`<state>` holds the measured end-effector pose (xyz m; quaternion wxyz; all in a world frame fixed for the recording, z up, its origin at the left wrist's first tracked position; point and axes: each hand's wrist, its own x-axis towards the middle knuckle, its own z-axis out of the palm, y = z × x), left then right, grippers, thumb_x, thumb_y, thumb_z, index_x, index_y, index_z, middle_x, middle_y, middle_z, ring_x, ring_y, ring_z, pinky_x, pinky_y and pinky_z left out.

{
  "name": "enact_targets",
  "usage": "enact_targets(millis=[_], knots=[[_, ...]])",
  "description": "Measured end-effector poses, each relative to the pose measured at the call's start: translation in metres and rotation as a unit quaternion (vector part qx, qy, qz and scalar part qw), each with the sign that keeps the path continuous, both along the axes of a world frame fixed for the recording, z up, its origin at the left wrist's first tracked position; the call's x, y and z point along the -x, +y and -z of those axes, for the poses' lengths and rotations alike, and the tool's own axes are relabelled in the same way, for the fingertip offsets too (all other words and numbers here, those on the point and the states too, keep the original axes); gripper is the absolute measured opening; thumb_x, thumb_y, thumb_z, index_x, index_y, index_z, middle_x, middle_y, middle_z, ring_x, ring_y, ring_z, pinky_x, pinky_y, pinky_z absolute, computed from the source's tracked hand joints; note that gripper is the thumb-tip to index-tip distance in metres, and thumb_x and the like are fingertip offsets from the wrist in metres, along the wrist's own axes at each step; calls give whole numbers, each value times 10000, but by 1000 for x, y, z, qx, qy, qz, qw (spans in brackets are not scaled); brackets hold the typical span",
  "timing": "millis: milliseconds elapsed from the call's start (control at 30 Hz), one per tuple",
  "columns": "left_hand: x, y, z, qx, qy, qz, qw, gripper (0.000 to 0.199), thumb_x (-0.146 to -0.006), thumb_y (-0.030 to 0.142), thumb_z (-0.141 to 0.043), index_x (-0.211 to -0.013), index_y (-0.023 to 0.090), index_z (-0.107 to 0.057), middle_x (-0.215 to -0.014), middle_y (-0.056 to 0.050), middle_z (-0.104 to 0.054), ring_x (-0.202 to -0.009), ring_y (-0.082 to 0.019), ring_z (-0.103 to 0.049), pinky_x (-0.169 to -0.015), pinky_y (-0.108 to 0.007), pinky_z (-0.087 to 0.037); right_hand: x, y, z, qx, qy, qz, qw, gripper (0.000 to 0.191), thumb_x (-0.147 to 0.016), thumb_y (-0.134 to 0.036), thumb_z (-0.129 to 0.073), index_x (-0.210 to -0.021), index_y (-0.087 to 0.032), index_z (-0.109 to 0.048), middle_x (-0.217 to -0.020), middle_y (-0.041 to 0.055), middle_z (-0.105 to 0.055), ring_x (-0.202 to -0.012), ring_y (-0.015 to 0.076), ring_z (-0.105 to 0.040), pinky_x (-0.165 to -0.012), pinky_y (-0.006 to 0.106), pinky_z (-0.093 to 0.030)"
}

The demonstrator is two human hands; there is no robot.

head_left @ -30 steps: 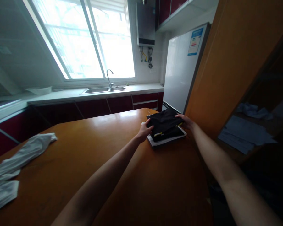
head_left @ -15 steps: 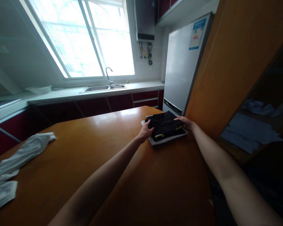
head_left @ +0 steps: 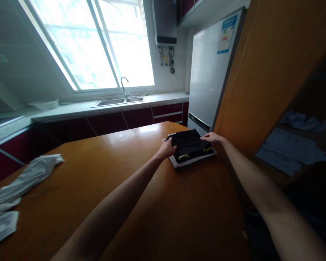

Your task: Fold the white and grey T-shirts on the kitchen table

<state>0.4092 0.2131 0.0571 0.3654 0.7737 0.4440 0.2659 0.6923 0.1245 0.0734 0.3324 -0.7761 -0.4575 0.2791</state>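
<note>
A folded black garment [head_left: 188,142] with yellow-and-white trim at its front edge lies on a flat, light-edged stack [head_left: 197,159] near the far right of the table. My left hand [head_left: 167,148] is closed on the garment's left edge, thumb on top. At the opposite edge, my right hand [head_left: 213,137] pinches the cloth between thumb and fingers. Just beyond my left hand, a bit of white lettering shows on the black cloth. What exactly makes up the stack underneath is mostly hidden.
The wooden table [head_left: 119,174] has a rumpled white garment [head_left: 29,177] at its left. A grey fridge [head_left: 209,69] and a wooden cabinet [head_left: 250,87] with papers [head_left: 290,148] stand at the right. Behind are a counter and a sink [head_left: 111,103].
The black garment's top looks slightly flatter and smoother. Both hands stay at its sides, with only a small shift of my left hand to the left.
</note>
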Motion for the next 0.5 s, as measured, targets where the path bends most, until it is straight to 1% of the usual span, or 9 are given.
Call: enact_targets(millis=[67,133,167,233,267,300,400,433,500], knots=[[-8,4,-10,-115,80,-2,990,522,-853,249,-670,-1356,157,-566,-1454,-178,-467,-1320,-339,-484,-1115,-429,-400,4,13,-6,-11,-85,23,996,306,-894,-353,-661,-1013,-83,-742,-1048,208,-737,-1067,348,-687,-876,399,-557],[-20,7,-18,-201,155,17,967,517,-921,302,-565,-1418,172,-509,-1558,-172,-363,-1414,-344,-378,-1158,-455,-334,17,28,-10,-39,-157,19,987,395,-941,-359,-585,-1235,-113,-680,-1307,197,-646,-1284,323,-561,-1044,383,-454],[-26,8,-20,-213,179,27,960,527,-945,333,-518,-1448,178,-479,-1586,-165,-331,-1443,-343,-337,-1171,-476,-305,26,36,-10,-51,-186,4,981,443,-959,-356,-550,-1345,-147,-616,-1424,166,-570,-1368,288,-481,-1112,356,-383],[-38,9,-19,-201,217,37,954,572,-971,423,-446,-1491,185,-432,-1613,-157,-298,-1483,-354,-262,-1190,-536,-236,44,49,-7,-57,-227,-35,971,525,-982,-362,-500,-1483,-206,-482,-1576,100,-410,-1470,228,-329,-1192,323,-248],[-43,9,-16,-188,233,35,954,607,-973,476,-418,-1509,192,-411,-1620,-155,-288,-1496,-364,-227,-1193,-570,-198,52,55,-3,-49,-242,-52,968,555,-987,-381,-489,-1514,-218,-436,-1616,83,-341,-1497,221,-266,-1213,338,-199],[-46,9,-12,-175,245,32,953,644,-969,527,-396,-1526,203,-389,-1627,-152,-274,-1507,-371,-192,-1192,-597,-164,58,59,3,-34,-252,-65,965,581,-989,-412,-481,-1531,-217,-407,-1639,82,-286,-1515,232,-216,-1226,380,-165],[-50,7,5,-153,265,33,951,719,-945,611,-376,-1560,243,-331,-1653,-125,-213,-1531,-358,-104,-1191,-623,-113,66,66,23,22,-267,-78,960,642,-995,-507,-431,-1554,-202,-354,-1657,115,-217,-1533,277,-140,-1217,533,-129],[-50,6,10,-151,267,33,951,733,-938,619,-381,-1568,252,-312,-1661,-115,-189,-1536,-345,-81,-1194,-620,-108,66,67,29,36,-271,-79,959,651,-1000,-523,-405,-1563,-204,-332,-1659,118,-205,-1536,274,-123,-1211,555,-125],[-49,4,17,-153,267,33,951,753,-930,618,-390,-1581,257,-278,-1671,-106,-145,-1543,-323,-47,-1199,-608,-106,64,68,38,53,-277,-80,956,656,-1012,-531,-354,-1580,-210,-282,-1667,108,-176,-1543,248,-87,-1212,557,-112]])
